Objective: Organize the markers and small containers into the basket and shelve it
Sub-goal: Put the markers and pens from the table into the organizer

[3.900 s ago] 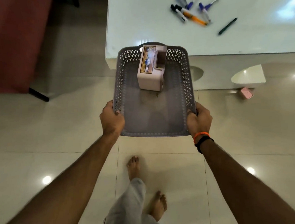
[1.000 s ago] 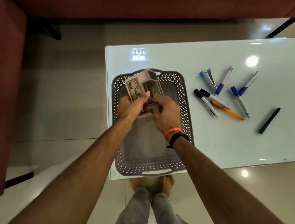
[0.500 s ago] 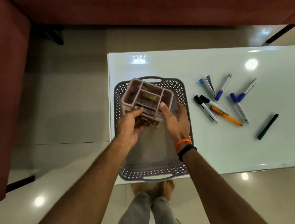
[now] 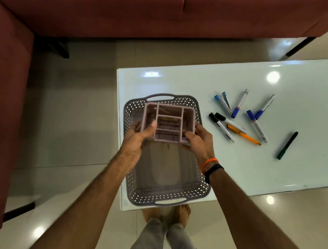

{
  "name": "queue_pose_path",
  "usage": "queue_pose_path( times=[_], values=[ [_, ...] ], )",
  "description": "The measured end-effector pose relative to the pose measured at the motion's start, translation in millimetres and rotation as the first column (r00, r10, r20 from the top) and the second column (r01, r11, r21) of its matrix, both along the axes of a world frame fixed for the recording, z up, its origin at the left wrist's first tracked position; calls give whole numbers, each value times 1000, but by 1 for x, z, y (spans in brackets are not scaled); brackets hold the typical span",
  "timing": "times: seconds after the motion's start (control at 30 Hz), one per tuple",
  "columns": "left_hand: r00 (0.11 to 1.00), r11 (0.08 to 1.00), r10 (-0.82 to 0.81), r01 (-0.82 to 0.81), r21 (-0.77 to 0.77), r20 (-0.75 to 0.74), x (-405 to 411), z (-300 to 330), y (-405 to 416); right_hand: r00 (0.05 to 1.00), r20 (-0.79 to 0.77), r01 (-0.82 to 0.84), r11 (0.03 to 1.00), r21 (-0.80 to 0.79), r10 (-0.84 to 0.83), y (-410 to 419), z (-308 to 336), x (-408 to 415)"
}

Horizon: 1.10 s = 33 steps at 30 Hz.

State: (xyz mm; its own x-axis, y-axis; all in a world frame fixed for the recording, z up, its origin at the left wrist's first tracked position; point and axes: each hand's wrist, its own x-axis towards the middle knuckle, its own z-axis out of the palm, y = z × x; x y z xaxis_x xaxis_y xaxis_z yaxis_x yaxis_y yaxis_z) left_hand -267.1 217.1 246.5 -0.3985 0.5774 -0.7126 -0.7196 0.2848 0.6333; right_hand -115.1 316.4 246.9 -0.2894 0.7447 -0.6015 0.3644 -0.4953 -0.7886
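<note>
Both my left hand (image 4: 136, 141) and right hand (image 4: 198, 144) are clamped on the organizer (image 4: 168, 122). I'd set it flat at the basket (image 4: 199, 188) back end, leaving marker room.

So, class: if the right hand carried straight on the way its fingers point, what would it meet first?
The right hand already grips the pink organizer; past it, probably the left hand, though depth is unclear.

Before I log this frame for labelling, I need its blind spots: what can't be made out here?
Head view, the only one:
- Whether the pink organiser rests on the basket floor or is held above it: left hand and right hand cover its base.
- Printing on the markers: too small.
- Any shelf: out of frame.
- The sofa: cut off by the top and left edges.
</note>
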Motion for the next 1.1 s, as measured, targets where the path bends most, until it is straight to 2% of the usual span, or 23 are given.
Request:
queue_pose_path(
  times=[0.1,0.2,0.4,0.63,0.8,1.1],
  values=[
    [993,988,-22,4,-152,-115,5,-8,0,994,76,-76,996,39,73,0,-9,3],
    [983,976,-65,28,-214,-170,9,-18,2,984,153,-108,991,80,95,2,-16,2],
    [967,979,-67,16,-203,-248,-3,-28,32,976,198,-121,984,133,93,27,-25,-18],
    [931,971,-166,96,-221,-325,-12,-38,48,974,204,-130,979,157,97,37,-35,-34],
    [934,969,-162,90,-229,-317,-13,-38,48,957,257,-184,963,195,130,39,-41,-32],
    [945,975,-132,69,-213,-298,-12,-49,52,960,262,-165,959,232,101,44,-43,-36]
  ],
)
